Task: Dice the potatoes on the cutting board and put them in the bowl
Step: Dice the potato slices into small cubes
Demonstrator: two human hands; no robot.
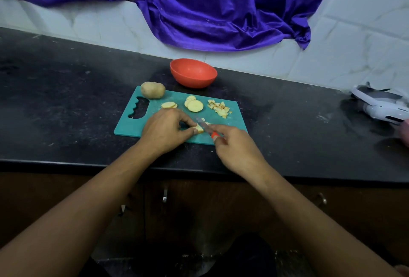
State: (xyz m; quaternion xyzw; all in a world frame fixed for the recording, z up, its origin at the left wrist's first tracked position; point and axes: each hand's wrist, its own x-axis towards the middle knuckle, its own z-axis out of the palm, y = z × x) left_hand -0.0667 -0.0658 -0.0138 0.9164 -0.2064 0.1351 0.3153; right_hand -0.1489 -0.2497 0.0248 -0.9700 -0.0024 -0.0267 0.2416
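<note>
A teal cutting board [232, 119] lies on the dark counter. My left hand [164, 129] pinches a potato slice [199, 128] near the board's front edge. My right hand [235, 147] grips a knife with a red handle [214, 135]; its blade lies across that slice. A whole potato [153, 90] sits at the board's far left corner. Round slices [194, 105] and another small stack of slices [168, 105] lie mid-board, and a pile of diced potato [219, 108] lies at the far right. The red bowl [193, 72] stands behind the board, and its inside looks empty.
A white and grey device [382, 107] lies on the counter at the far right, with part of another person's hand [405, 131] beside it. Purple cloth [199, 4] hangs on the tiled wall. The counter's front edge [66, 162] runs below the board, with cabinet doors under it.
</note>
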